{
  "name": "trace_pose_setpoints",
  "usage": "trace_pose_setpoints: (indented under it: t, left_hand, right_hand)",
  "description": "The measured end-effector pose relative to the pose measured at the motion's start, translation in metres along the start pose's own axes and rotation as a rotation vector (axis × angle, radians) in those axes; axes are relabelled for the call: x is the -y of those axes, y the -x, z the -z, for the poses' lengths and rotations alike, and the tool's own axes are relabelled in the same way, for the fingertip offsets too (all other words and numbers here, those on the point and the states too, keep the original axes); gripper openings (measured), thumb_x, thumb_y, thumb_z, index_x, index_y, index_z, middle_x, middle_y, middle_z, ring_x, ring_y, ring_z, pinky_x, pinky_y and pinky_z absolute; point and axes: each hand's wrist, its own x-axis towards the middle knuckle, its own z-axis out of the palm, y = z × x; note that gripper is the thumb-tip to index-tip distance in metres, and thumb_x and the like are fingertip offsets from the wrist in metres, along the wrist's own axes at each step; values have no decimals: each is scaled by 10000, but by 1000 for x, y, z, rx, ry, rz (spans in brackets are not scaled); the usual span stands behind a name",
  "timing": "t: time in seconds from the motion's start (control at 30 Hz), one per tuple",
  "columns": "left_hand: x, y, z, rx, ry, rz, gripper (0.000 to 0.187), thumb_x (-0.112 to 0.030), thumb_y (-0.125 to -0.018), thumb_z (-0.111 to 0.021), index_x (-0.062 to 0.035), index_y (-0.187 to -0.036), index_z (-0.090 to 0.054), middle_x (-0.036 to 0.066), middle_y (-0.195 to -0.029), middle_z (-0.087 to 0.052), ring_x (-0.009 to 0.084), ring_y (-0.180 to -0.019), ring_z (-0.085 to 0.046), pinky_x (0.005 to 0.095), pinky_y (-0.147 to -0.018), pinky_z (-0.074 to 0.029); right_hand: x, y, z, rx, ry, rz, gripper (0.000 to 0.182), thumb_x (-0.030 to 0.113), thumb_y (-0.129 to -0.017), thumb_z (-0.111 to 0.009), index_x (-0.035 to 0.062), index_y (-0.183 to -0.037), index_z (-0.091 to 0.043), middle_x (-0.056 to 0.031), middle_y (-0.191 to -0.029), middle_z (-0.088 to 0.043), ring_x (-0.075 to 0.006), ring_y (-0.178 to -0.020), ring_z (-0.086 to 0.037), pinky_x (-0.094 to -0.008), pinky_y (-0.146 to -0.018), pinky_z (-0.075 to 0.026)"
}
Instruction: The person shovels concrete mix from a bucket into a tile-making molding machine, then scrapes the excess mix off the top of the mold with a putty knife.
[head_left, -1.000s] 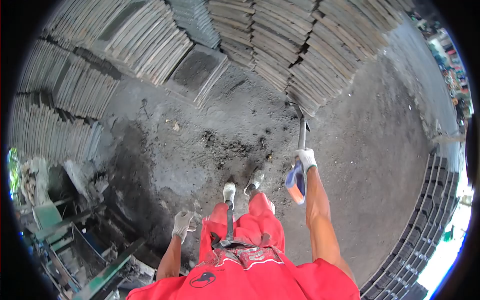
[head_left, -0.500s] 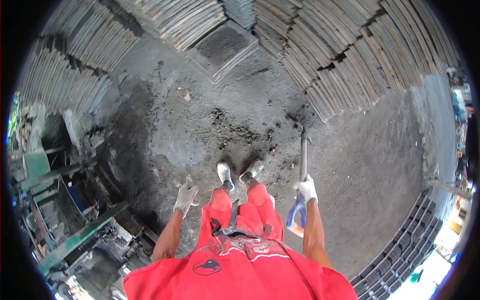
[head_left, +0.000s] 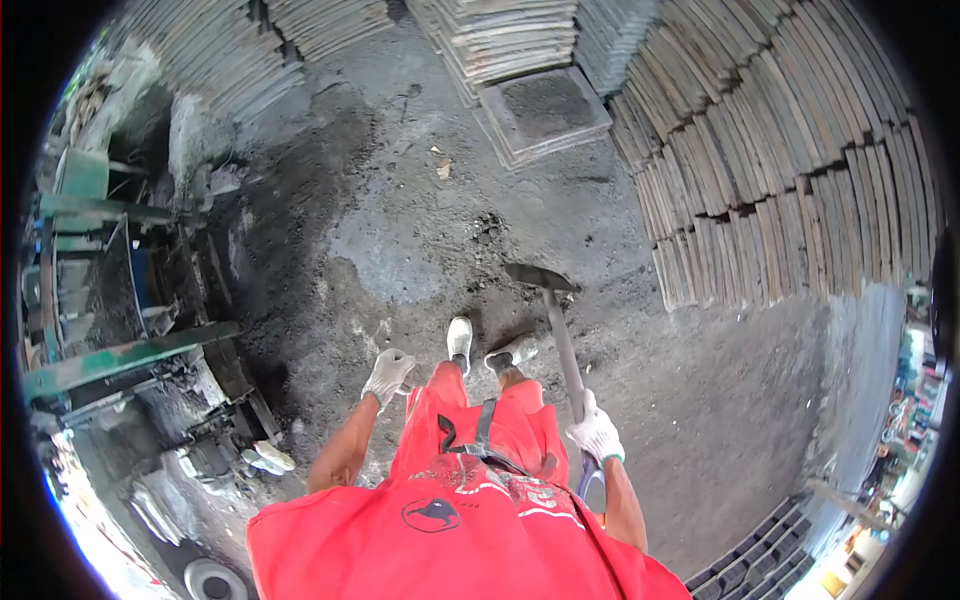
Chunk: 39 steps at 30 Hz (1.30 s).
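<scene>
Right hand (head_left: 596, 436), gloved in white, closed tight round the shaft of a shovel (head_left: 560, 340), near its upper end. Shaft running up and away from the fist, tilted slightly left, to the dark blade (head_left: 538, 277) out ahead, beyond the feet; whether blade touches ground, cannot tell. Blue and orange grip end just visible below the fist, beside the right leg.

Left hand (head_left: 386, 374), also gloved, hanging at the left side, fingers loosely curled, holding nothing, touching nothing. Well apart from the shovel, with both legs between.

Two pale shoes (head_left: 459, 338) on dark, gritty ground (head_left: 400, 250), just left of the shaft. Red shorts and red shirt filling the bottom of the view.

Further out: flat square slab (head_left: 545, 108) lying ahead on the ground, topped with dark grit. Stacks of grey tiles (head_left: 780, 180) on edge, curving along the right and across the top. Green metal machine frame (head_left: 110, 355) at far left, dark debris about its base.
</scene>
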Motion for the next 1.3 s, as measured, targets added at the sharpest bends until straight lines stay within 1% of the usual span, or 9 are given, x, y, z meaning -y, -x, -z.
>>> trace_pose_setpoints:
  t: [0.27, 0.4, 0.53, 0.63, 0.83, 1.0, 1.07, 1.13, 1.3]
  left_hand:
    - [19, 58, 41, -210, 255, -30, 168, -205, -929, -644, -45, -973, -621, 60, -744, -627, 179, -559, -652, 348, -482, -573]
    - [57, 95, 53, -390, 370, 10, 127, -177, -926, -626, -54, -959, -626, 66, -698, -615, 182, -514, -637, 347, -465, -566]
    - [120, 121, 29, -456, 448, 82, 146, -162, -917, -616, -66, -807, -614, 66, -664, -605, 194, -496, -636, 347, -437, -557]
    - [158, 134, -6, -376, 406, 157, 180, -163, -910, -622, -70, -759, -594, 64, -638, -587, 192, -472, -614, 347, -418, -545]
    - [158, 129, -38, -141, 433, 114, 240, -160, -896, -612, -68, -683, -550, 54, -596, -551, 169, -445, -570, 339, -391, -504]
    - [156, 110, -23, -157, 446, 76, 219, -175, -901, -619, -76, -709, -582, 54, -600, -573, 168, -477, -597, 334, -433, -519]
    - [158, 108, -10, -212, 485, 82, 152, -182, -917, -642, -64, -828, -605, 72, -667, -606, 193, -510, -635, 354, -453, -559]
    - [165, 106, 5, -236, 499, 87, 157, -210, -934, -667, -65, -968, -617, 90, -743, -643, 209, -545, -666, 369, -471, -583]
    - [182, 124, 26, -359, 516, 86, 138, -190, -940, -652, -60, -967, -616, 78, -749, -634, 198, -540, -656, 359, -479, -583]
  right_hand:
    - [104, -164, 9, -76, 333, 450, 822, 163, -784, -588, 124, -1562, -323, -304, -1058, -698, -470, -981, -687, -552, -819, -546]
    - [129, -199, 4, -23, 494, 468, 807, 180, -795, -596, 125, -1551, -320, -257, -1074, -715, -438, -968, -702, -540, -832, -568]
    - [69, -180, -8, -3, 604, 507, 766, 201, -799, -646, 105, -1501, -354, -269, -1037, -716, -414, -952, -716, -523, -805, -578]
    - [-3, -158, -10, -84, 644, 533, 729, 186, -811, -632, 115, -1490, -376, -230, -867, -733, -419, -800, -727, -517, -683, -591]
    - [-71, -73, 9, 51, 643, 335, 626, 157, -802, -597, 90, -1400, -425, -247, -868, -729, -436, -795, -722, -535, -679, -573]
    - [-48, -25, 12, 118, 585, 241, 655, 139, -790, -583, 83, -1414, -391, -277, -900, -716, -467, -848, -707, -551, -712, -551]
    - [-29, -14, 9, 142, 572, 212, 676, 138, -797, -575, 120, -1444, -382, -285, -915, -711, -476, -869, -702, -558, -737, -549]
    - [-17, -26, -4, 83, 578, 309, 702, 145, -800, -574, 127, -1471, -369, -282, -917, -712, -474, -864, -701, -554, -737, -551]
    - [34, -92, -37, 45, 673, 509, 813, 175, -790, -586, 96, -1552, -314, -264, -912, -716, -452, -847, -704, -538, -720, -554]
